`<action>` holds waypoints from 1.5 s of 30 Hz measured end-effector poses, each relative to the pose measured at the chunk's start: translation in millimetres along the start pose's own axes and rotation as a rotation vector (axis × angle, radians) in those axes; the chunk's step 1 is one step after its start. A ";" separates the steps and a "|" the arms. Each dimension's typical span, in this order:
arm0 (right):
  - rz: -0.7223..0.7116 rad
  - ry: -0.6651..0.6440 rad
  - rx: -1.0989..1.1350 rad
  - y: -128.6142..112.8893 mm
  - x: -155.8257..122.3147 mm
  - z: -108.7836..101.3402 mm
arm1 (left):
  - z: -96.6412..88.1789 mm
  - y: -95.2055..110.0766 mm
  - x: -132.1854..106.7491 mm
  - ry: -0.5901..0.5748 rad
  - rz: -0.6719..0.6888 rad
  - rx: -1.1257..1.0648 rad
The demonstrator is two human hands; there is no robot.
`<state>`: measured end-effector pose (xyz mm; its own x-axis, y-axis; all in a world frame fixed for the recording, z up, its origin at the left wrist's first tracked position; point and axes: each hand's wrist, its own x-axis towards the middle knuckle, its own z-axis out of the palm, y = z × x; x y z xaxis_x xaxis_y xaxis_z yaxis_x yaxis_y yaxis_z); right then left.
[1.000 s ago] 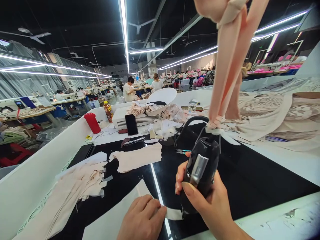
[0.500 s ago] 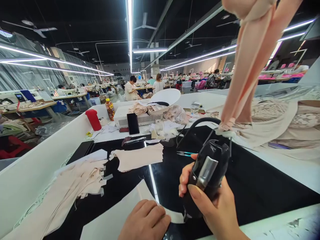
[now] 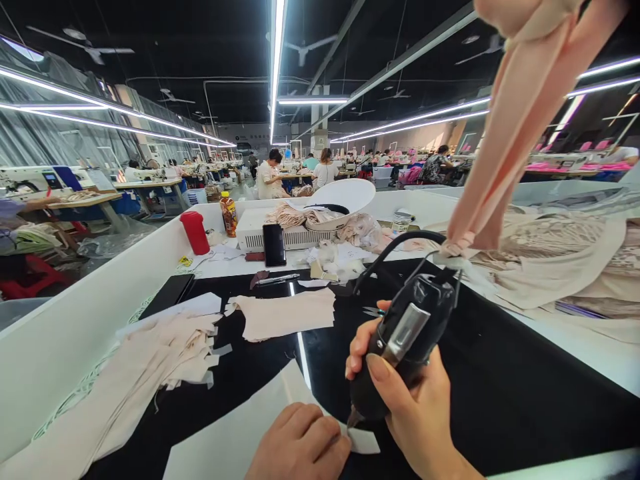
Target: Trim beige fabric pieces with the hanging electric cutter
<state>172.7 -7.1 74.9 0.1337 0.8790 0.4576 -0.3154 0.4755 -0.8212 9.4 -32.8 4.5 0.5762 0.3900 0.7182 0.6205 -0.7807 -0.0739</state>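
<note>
My right hand (image 3: 407, 400) is wrapped around a black corded hand tool (image 3: 400, 340) with a silver metal strip on its side. The tool is tilted, and its narrow metal tip meets the edge of a pale, flat fabric piece (image 3: 240, 427) close to my left fingertips. My left hand (image 3: 303, 440) presses on that piece, its fingers curled and held together at the edge. A short end of the piece sticks out to the right of the tip. Thread snips (image 3: 373, 311) lie behind my right hand, partly covered by it.
Beige cut pieces (image 3: 130, 373) are heaped on the left; another beige piece (image 3: 287, 313) lies flat on the black work surface (image 3: 500, 380). A phone (image 3: 274, 245), pen (image 3: 277, 280) and red cup (image 3: 195, 233) stand or lie farther back. Knotted pink fabric (image 3: 500, 147) hangs above the tool.
The tool in my right hand has moved left along the fabric edge, so its tip is now closer to my left fingers. The view has shifted slightly.
</note>
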 end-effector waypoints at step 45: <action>0.044 0.020 0.066 -5.1 -14.3 5.6 | 5.2 -3.3 -6.2 -0.008 -0.035 -0.107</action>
<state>167.2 -22.2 74.4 0.1366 0.8996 0.4147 -0.3829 0.4340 -0.8155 6.5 -30.1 -3.2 0.5599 0.4214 0.7134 0.5800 -0.8142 0.0258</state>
